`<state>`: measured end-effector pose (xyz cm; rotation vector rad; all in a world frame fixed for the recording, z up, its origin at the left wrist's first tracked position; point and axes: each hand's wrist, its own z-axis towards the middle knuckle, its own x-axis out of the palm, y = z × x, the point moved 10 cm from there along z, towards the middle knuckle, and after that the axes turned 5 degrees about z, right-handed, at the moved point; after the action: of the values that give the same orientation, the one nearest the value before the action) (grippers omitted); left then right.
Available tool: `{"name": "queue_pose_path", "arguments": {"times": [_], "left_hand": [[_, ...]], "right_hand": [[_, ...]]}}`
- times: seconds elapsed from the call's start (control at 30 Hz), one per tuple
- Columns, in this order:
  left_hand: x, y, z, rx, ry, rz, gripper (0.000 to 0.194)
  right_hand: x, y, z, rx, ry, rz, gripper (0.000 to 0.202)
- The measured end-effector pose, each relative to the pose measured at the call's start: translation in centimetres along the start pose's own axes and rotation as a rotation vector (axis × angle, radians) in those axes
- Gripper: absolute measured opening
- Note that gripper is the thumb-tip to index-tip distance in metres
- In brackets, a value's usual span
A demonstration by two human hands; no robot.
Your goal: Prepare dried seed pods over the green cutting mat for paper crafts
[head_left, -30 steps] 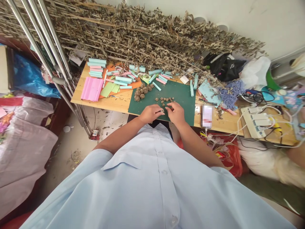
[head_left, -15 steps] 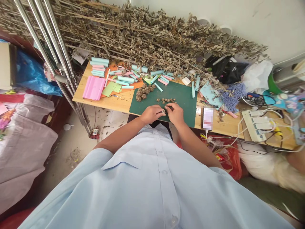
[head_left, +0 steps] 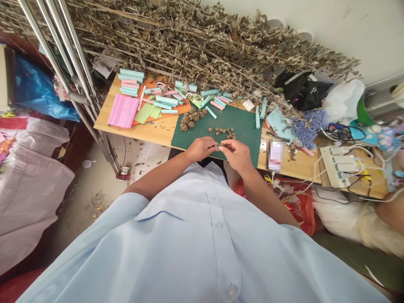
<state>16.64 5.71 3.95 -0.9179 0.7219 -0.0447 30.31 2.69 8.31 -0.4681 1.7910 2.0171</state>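
Note:
Over the near edge of a green cutting mat (head_left: 186, 141), my two hands meet fingertip to fingertip. My left hand (head_left: 201, 149) pinches a small grey-brown clump (head_left: 217, 145) that looks like dried plant; its details are too small to tell. Thumb and fingers of my right hand (head_left: 236, 153) close on the clump from the other side. Just beyond the fingers lies a loose group of small brown dried clumps (head_left: 222, 131). A heap of larger, rounded brown balls (head_left: 191, 118) sits at the mat's back left.
Dried leafy stalks (head_left: 189, 46) are piled along the back. Blue and pink paper rolls (head_left: 166, 101) and a pink paper stack (head_left: 123, 111) lie left on the wooden table (head_left: 104, 113). To the right are a phone (head_left: 275, 155), purple yarn (head_left: 309, 124) and a power strip (head_left: 334, 166). Metal crutches (head_left: 72, 75) lean left.
My right hand has moved from beside the small clumps toward my left hand, and its fingertips now meet the pinched clump. More small clumps show behind it. The view has shifted slightly.

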Motion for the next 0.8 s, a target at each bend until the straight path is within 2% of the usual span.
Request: {"name": "queue_pose_path", "arguments": {"times": [0.13, 0.33, 0.63, 0.8], "left_hand": [[-0.1, -0.2, 0.0, 0.014, -0.005, 0.006, 0.042], [0.0, -0.3, 0.0, 0.021, 0.002, 0.054, 0.044], [0.2, -0.1, 0.0, 0.021, -0.001, 0.036, 0.043], [0.1, -0.2, 0.0, 0.028, -0.016, 0.002, 0.048]], "right_hand": [[0.2, 1.7, 0.0, -0.159, 0.017, -0.15, 0.017], [0.9, 3.4, -0.1, -0.29, 0.068, -0.222, 0.014], [0.8, 3.3, -0.3, -0.289, 0.072, -0.269, 0.017], [0.6, 2.5, -0.1, -0.203, 0.073, -0.259, 0.023]]}}
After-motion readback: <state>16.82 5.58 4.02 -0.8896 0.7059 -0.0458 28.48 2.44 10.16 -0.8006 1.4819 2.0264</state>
